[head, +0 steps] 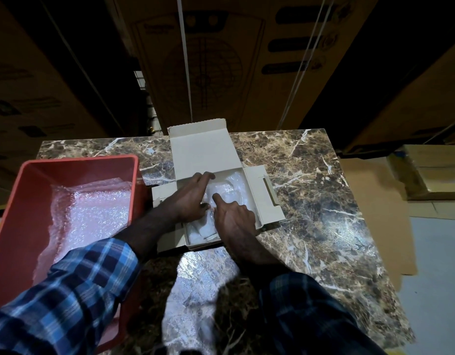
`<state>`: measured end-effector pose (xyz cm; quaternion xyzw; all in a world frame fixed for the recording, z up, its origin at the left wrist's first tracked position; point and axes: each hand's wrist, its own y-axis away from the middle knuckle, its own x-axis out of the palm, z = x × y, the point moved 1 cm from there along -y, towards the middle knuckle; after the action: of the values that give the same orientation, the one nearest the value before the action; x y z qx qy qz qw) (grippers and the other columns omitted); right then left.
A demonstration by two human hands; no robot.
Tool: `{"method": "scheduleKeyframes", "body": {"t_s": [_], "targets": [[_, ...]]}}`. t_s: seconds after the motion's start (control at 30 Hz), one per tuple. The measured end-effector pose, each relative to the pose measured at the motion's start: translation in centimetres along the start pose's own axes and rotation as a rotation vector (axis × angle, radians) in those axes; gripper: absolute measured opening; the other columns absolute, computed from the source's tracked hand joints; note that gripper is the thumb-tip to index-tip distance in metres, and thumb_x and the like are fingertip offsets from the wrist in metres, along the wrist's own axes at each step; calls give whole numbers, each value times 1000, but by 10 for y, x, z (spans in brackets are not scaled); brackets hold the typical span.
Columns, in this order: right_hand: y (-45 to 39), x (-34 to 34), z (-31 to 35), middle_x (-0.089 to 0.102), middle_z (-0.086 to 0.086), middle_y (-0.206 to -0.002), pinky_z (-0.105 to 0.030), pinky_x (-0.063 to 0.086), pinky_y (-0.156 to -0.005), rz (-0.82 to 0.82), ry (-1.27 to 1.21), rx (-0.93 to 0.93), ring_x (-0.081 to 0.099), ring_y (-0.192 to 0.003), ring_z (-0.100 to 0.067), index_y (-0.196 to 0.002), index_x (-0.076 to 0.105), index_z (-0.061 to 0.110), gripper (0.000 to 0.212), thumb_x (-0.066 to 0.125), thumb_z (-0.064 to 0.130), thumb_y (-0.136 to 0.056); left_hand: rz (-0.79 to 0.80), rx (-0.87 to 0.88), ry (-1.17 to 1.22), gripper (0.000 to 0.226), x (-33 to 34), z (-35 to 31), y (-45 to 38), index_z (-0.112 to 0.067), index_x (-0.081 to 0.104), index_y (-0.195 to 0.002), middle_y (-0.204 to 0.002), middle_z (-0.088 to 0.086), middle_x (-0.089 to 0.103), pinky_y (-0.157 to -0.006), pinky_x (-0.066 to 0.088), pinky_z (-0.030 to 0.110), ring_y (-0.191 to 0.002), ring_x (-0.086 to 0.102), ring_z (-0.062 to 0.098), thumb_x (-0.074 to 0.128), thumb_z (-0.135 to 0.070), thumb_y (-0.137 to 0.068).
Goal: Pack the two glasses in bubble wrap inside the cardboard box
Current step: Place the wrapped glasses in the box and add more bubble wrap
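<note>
The small open beige cardboard box [262, 190] stands on the brown marble-patterned table top [323, 201], with its lid flap raised at the far side and its side flaps spread to left and right; inside it lie the white bubble-wrapped bundles [234, 187], in which the two glasses are judged to be packed, though no glass itself can be seen through the wrap; how many bundles there are cannot be told for certain. The left hand [189, 198] is laid flat inside the box with its fingers stretched forward over the left part of the wrap; the right hand [235, 219] is placed just beside it, with the index finger pointed out and pressed on the wrap and the other fingers curled under; nothing seems to be gripped by either hand. The bundles are judged to be light and soft on the outside but fragile within; the plastic film is likely to be slippery; therefore they should be taken around the middle with a wide and gentle hold, and never squeezed at the ends. The long axis of the box runs from the person toward the far side, and the bundles appear to lie along it; which end is the mouth of a glass cannot be told. A red plastic tub [21, 201] with spare sheets of bubble wrap [93, 211] stands at the left, touching the box flap or just beside it.
</note>
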<state>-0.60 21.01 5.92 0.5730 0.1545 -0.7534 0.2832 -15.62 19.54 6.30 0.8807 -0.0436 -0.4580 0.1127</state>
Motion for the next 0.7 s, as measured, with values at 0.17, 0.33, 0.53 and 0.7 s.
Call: {"method": "scheduleKeyframes", "body": {"t_s": [0.17,0.33,0.53,0.7], "targets": [[-6,1,4,71,-7,-95,-30,37,-65,32,90,56,68,-92,-30,-136,51,22,32,37,25,-107,-32,32,-147,22,3,5,-1,-13,65,-108,-107,9,60,-86,43,33,-104,57,27,70,-19,-87],[-4,2,9,71,-6,-96,-30,36,-65,25,126,79,69,-91,-28,-128,56,17,29,36,24,-108,35,-28,-150,15,-7,-7,-7,-9,68,-100,-99,8,68,-76,44,29,-95,62,24,71,-16,-86],[-7,1,8,70,-8,-98,-31,38,-66,57,64,123,67,-92,-29,-135,52,19,32,45,23,-104,139,-48,-199,16,-17,-10,-12,-13,72,-97,-86,-3,61,-68,34,24,-86,58,16,76,-18,-82],[-8,-4,4,69,-10,-110,-34,47,-78,125,-44,145,65,-105,-32,-139,55,27,38,48,33,-101,115,-27,-283,44,-9,-5,-15,-16,63,-130,-121,5,64,-88,43,28,-114,58,23,70,-29,-89]]}}
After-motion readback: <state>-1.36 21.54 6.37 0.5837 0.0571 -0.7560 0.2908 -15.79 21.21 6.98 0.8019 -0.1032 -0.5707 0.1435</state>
